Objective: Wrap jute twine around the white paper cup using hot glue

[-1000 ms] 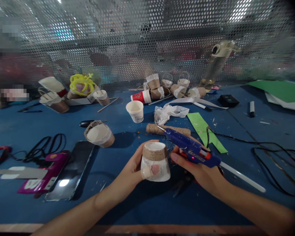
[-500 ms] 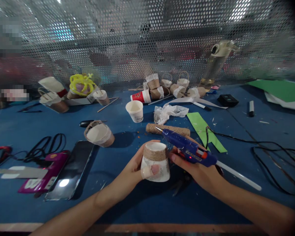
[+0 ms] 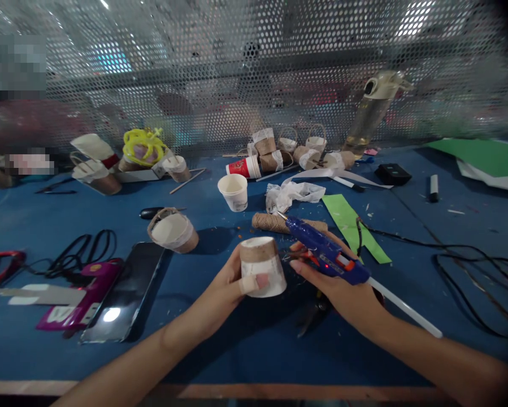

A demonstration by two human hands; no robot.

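Observation:
My left hand [image 3: 230,282] is closed around a white paper cup [image 3: 264,274], its thumb across the front. The cup is held upside down, with a band of brown twine [image 3: 259,252] wound around its upper part. My right hand [image 3: 342,288] grips a blue hot glue gun [image 3: 321,249]; a long glue stick [image 3: 406,308] juts from its rear and a small red light glows. The gun's nozzle points up and left, apart from the cup. A roll of twine [image 3: 266,223] lies just behind the nozzle. Dark-bladed pliers or scissors [image 3: 311,316], partly hidden, rest below my right hand.
A cup basket [image 3: 175,233], a phone [image 3: 120,294] and a purple glue gun [image 3: 82,299] lie to the left. Behind are a plain paper cup [image 3: 233,193], white lace [image 3: 287,195], green paper [image 3: 351,223] and several twine baskets [image 3: 273,160]. A black cord [image 3: 423,240] trails right.
My left hand has moved the cup slightly up and left and turned it, widening the distance to my right hand. The glue gun has shifted a little to the right.

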